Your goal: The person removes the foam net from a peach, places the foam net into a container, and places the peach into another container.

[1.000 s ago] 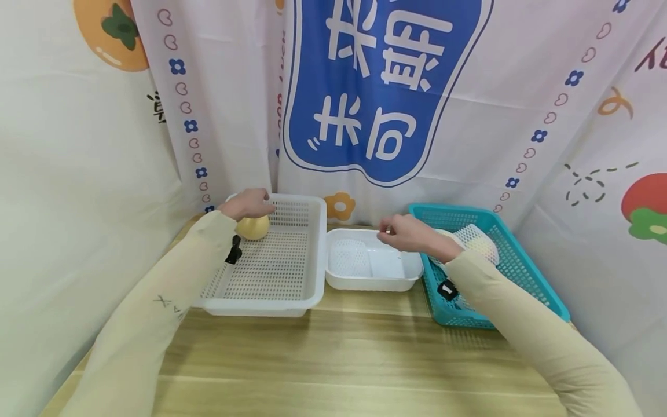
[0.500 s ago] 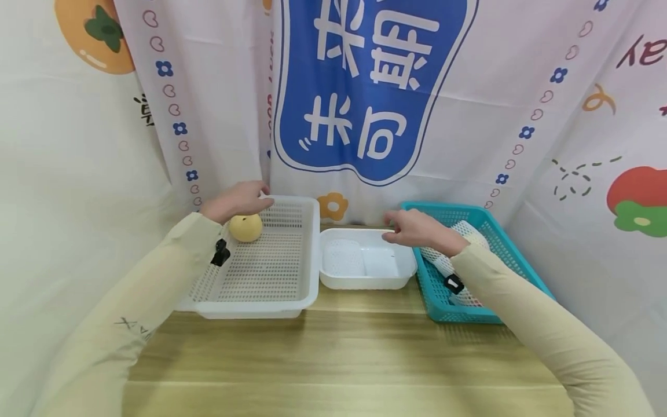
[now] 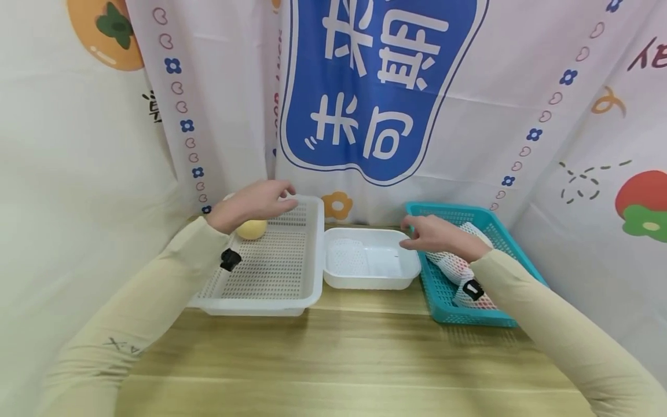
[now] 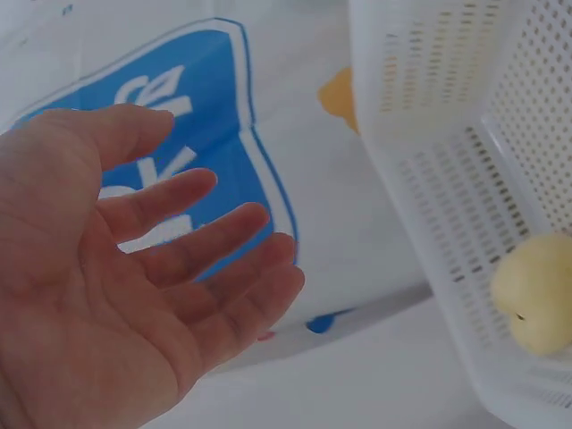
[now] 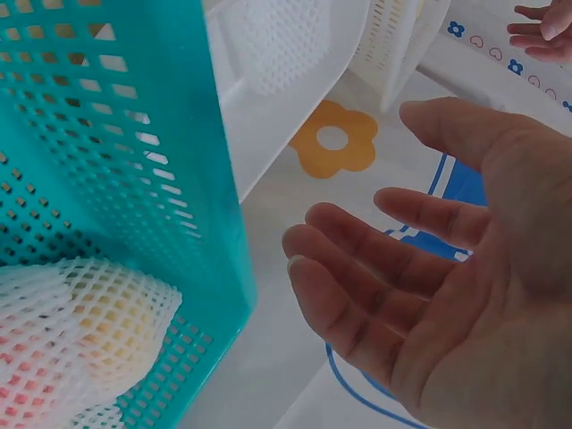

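My left hand (image 3: 255,202) hovers over the back of the large white basket (image 3: 315,260), its fingers spread and loosely bent with nothing in them. Below it, apart from the hand, a pale yellow round fruit (image 3: 252,230) lies in that basket, its dimpled end showing in the left wrist view. My right hand (image 3: 440,237) is in the air above the left rim of the teal basket (image 3: 521,255), also holding nothing. Inside the teal basket are fruits in white foam nets (image 3: 452,267), partly hidden by my forearm; the right wrist view shows yellowish and reddish ones.
Between the two baskets stands a small white tray (image 3: 391,263) with what looks like a foam net (image 3: 348,258) on its left side. All three stand on a wooden table (image 3: 323,353). A printed cloth (image 3: 359,87) hangs right behind them.
My left hand has risen from beside the yellow fruit and shifted right, its fingers spreading. My right hand has moved from above the small tray rightward to the teal basket's edge, fingers loosening.
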Demonstrator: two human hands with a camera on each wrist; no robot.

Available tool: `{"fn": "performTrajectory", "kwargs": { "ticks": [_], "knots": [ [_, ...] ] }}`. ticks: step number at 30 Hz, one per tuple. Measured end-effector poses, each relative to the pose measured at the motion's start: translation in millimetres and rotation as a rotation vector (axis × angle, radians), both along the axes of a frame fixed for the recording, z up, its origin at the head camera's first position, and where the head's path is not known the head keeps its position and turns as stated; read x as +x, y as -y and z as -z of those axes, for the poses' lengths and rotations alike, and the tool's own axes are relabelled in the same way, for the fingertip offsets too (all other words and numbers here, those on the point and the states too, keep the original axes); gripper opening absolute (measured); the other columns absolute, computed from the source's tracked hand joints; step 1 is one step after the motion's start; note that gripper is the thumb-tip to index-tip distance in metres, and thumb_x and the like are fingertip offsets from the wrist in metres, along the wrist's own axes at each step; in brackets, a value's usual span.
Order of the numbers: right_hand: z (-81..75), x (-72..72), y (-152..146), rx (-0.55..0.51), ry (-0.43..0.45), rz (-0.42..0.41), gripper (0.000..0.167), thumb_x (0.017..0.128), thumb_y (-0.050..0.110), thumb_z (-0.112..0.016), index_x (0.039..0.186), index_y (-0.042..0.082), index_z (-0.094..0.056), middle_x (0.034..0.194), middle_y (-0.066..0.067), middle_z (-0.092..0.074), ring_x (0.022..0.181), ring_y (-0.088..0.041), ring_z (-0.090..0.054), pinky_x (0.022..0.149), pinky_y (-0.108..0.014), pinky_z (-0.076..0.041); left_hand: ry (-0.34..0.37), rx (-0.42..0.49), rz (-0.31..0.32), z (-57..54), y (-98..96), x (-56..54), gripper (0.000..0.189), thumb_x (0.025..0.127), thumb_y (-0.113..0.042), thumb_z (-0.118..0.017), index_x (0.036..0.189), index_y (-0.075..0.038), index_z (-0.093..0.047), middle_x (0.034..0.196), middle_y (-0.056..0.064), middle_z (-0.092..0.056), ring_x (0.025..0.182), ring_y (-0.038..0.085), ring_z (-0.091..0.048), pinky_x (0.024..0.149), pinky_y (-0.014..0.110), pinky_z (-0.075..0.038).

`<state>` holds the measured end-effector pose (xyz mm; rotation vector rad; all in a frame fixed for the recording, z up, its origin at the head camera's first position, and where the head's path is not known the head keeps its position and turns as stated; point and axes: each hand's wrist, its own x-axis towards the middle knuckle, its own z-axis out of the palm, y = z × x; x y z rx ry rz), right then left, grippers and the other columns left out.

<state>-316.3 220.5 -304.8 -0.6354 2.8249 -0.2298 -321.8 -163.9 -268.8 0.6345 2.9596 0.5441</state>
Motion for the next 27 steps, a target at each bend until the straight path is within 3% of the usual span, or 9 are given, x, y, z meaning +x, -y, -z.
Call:
{"fn": "performTrajectory", "kwargs": {
  "ticks": [7, 12, 21, 27],
  "knots": [
    [3.9, 10.8, -23.9, 0.010, 0.085, -0.024, 0.045, 0.095, 0.037, -0.061, 0.131, 0.010, -0.055, 0.107, -0.012, -0.069, 0.086, -0.020, -0.063, 0.071, -0.034, -0.054, 0.017, 0.054, 0.082, -8.7, -20.8, 19.1, 0.043, 0.100, -0.035, -0.051, 0.133, -0.007, -0.054, 0.132, 0.017, -0.061, 0.120, 0.032, -0.059, 0.098, 0.047, -0.051],
    [4.4, 20.1, -41.3, 0.005, 0.110, -0.046, 0.046, 0.095, 0.039, -0.060, 0.129, 0.009, -0.057, 0.108, -0.012, -0.069, 0.092, -0.021, -0.064, 0.073, -0.036, -0.055, 0.036, 0.088, 0.102, -9.9, -27.2, 31.4, 0.042, 0.100, -0.036, -0.051, 0.132, -0.009, -0.055, 0.131, 0.015, -0.061, 0.120, 0.030, -0.059, 0.100, 0.046, -0.050],
    [6.7, 29.6, -70.1, -0.036, 0.132, -0.088, 0.045, 0.094, 0.040, -0.063, 0.126, 0.008, -0.060, 0.105, -0.007, -0.070, 0.094, -0.019, -0.063, 0.074, -0.033, -0.055, 0.001, 0.100, 0.131, -4.1, -35.0, 43.5, 0.041, 0.100, -0.038, -0.052, 0.131, -0.011, -0.056, 0.129, 0.011, -0.063, 0.118, 0.027, -0.061, 0.099, 0.043, -0.051],
    [13.9, 35.2, -87.0, -0.031, 0.162, -0.065, 0.047, 0.093, 0.041, -0.063, 0.126, 0.008, -0.059, 0.101, -0.003, -0.069, 0.091, -0.016, -0.062, 0.072, -0.031, -0.053, -0.027, 0.101, 0.190, 5.6, -43.4, 52.3, 0.037, 0.099, -0.035, -0.055, 0.126, -0.010, -0.059, 0.126, 0.009, -0.065, 0.118, 0.026, -0.061, 0.097, 0.041, -0.052]
  ]
}}
